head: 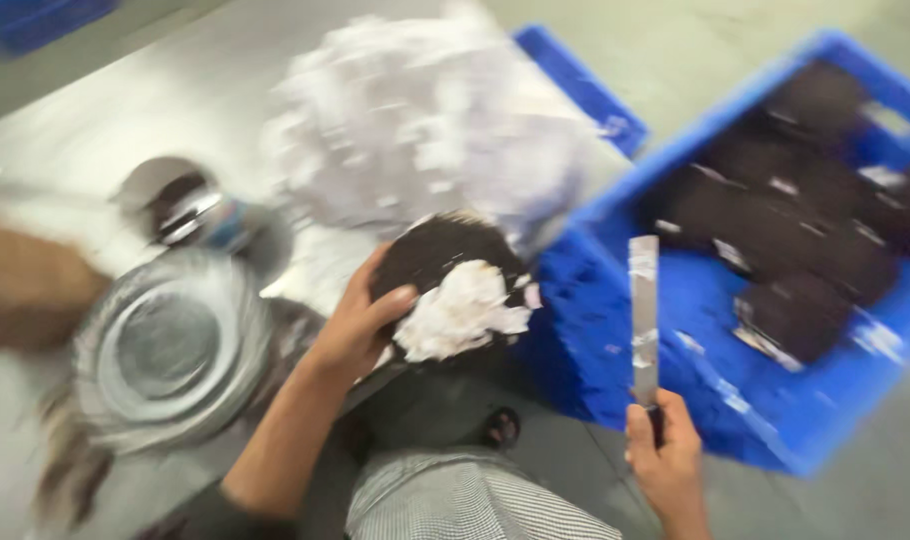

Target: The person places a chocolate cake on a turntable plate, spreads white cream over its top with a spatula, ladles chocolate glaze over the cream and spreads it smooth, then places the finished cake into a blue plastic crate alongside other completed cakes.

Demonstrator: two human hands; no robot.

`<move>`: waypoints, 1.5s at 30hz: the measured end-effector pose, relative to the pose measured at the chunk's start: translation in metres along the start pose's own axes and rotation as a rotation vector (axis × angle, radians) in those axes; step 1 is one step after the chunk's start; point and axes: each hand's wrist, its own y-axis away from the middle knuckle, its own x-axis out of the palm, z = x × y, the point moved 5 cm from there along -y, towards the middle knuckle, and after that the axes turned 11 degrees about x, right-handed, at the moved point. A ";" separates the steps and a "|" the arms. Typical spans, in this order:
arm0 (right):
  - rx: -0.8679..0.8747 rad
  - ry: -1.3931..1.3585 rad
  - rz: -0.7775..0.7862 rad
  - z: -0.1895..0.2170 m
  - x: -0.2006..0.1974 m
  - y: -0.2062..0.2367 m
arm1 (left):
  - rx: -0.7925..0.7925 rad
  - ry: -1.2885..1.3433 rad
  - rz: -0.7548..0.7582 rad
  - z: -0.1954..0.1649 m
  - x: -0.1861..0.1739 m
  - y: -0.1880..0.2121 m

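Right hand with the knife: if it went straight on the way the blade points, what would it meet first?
The right hand holds the knife pointing up-frame over the blue crate. Straight on, it would likely meet the crate's rim or the dark pieces inside; blur leaves depth unclear.

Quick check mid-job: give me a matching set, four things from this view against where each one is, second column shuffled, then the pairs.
Things:
1. knife
2. dark cake
3. blue crate
4. metal bowl

Places:
A. on the table at the left
B. under the left hand
C. upright in the right hand
D. at the right, holding dark cakes

Pairs: 1-C, 2-B, 3-D, 4-A
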 end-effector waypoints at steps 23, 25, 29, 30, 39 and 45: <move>0.248 -0.143 0.636 0.063 0.475 0.034 | 0.307 -1.110 -0.826 -0.137 -0.323 0.251; 0.153 0.024 0.624 0.061 0.456 0.030 | 0.401 -1.195 -0.763 -0.133 -0.327 0.256; 0.000 0.348 0.649 0.066 0.385 0.027 | 0.625 -1.349 -0.682 -0.111 -0.322 0.236; -0.180 0.494 0.634 0.076 0.364 0.029 | 0.648 -1.355 -0.714 -0.106 -0.320 0.233; -0.725 0.665 0.898 0.128 0.420 0.064 | 0.564 -1.372 -0.785 -0.104 -0.295 0.221; -0.738 0.483 0.968 0.131 0.426 0.069 | 0.542 -1.315 -0.760 -0.101 -0.289 0.208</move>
